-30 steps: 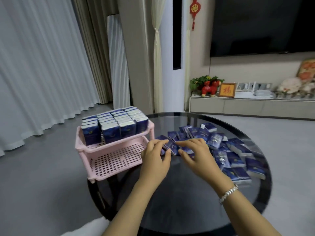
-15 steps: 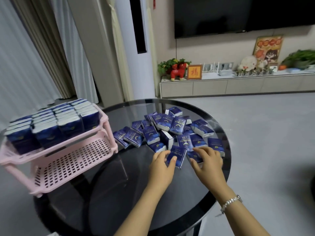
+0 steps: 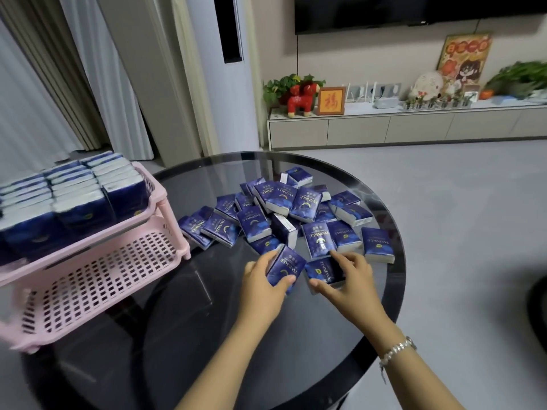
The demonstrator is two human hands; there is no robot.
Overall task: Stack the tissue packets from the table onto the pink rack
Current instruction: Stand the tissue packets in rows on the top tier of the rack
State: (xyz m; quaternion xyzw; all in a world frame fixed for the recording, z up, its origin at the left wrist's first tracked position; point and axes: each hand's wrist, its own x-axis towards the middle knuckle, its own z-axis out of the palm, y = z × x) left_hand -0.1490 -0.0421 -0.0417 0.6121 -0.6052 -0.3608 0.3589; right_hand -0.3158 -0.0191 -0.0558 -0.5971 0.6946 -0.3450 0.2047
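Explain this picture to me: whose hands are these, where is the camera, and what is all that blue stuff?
No machine here: these are a person's two bare hands, filmed by one wide-angle camera worn on the head, looking forward and down. On the round dark glass table lies a loose pile of blue tissue packets. The left hand grips one packet between thumb and fingers. The right hand has thumb and fingers around another packet that lies on the glass. At the left stands a pink rack with two shelves: the upper is packed with packets standing in rows, the lower shows bare.
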